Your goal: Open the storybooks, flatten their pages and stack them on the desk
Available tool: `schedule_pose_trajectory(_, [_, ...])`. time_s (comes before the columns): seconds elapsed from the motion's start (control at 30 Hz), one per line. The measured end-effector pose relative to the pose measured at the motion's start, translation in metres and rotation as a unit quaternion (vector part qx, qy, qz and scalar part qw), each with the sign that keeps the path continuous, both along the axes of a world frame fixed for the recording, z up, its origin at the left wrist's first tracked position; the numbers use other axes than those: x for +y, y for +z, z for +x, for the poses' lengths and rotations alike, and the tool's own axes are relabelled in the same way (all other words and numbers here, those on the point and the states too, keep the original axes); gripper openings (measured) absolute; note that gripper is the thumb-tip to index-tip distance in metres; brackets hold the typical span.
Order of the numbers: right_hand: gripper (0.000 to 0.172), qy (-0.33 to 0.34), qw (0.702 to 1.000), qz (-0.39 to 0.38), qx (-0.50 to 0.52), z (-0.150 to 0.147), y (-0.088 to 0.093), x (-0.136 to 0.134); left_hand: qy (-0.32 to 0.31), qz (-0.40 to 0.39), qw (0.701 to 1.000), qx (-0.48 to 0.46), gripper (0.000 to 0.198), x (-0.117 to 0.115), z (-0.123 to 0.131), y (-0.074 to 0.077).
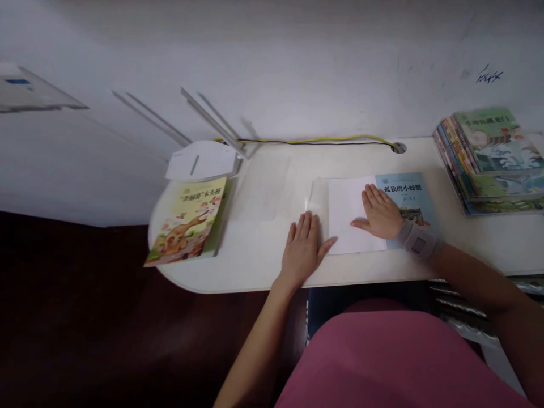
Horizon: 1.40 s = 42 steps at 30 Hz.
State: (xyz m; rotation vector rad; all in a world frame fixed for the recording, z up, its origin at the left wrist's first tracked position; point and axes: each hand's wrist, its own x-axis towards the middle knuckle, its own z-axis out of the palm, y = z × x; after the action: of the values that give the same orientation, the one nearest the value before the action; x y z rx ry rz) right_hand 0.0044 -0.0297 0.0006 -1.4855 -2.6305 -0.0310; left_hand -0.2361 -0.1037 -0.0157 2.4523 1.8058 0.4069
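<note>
A picture book with a blue cover (410, 187) lies on the white table. A blank white sheet or page (346, 207) extends left from it, and I cannot tell whether it belongs to the book. Flat across the line where white meets blue rests my right hand (380, 212), fingers stretched and thumb out; a grey band circles the wrist. Beyond the white part's left edge, clear glossy film (318, 198) sticks out. My left hand (304, 246) lies spread on the table at this film, its fingertips touching or very near it.
Another clear sheet (263, 190) lies left of centre. Yellow-covered books (187, 221) overhang the table's left end, before a white router (202, 160) with antennas. A stack of picture books (497, 153) stands at right. Cables (323, 140) run along the wall into a hole (398, 148).
</note>
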Motion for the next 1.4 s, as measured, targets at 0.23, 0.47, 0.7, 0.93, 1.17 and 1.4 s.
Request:
schedule_pose_trajectory(0.23, [0.074,-0.025,0.998,0.040,-0.032,-0.009,0.007,-0.010,0.088,0.015,0.984,-0.155,0.074,0.002,-0.007,-0.002])
schedule_pose_trajectory(0.47, [0.053,-0.019,0.997,0.054,-0.061,-0.019,0.009,-0.024,0.077,0.095,0.987,-0.103,0.061,-0.009,0.018,0.007])
schedule_pose_trajectory(0.7, [0.035,0.063,0.993,0.033,-0.091,-0.002,0.028,-0.012,-0.024,0.087,0.991,-0.098,0.065,-0.025,0.072,0.025])
schedule_pose_trajectory(0.93, [0.032,0.124,0.986,0.024,-0.105,0.009,0.028,-0.004,0.118,0.065,0.968,-0.210,0.062,-0.012,0.003,0.019])
schedule_pose_trajectory(1.17, [0.039,0.098,0.990,0.076,-0.071,0.007,0.012,-0.018,0.005,0.009,1.000,-0.017,0.084,-0.024,0.044,-0.001])
schedule_pose_trajectory(1.4, [0.046,0.213,0.977,-0.015,0.009,-0.019,0.043,-0.002,0.017,-0.018,0.999,0.043,0.095,-0.025,0.052,0.009])
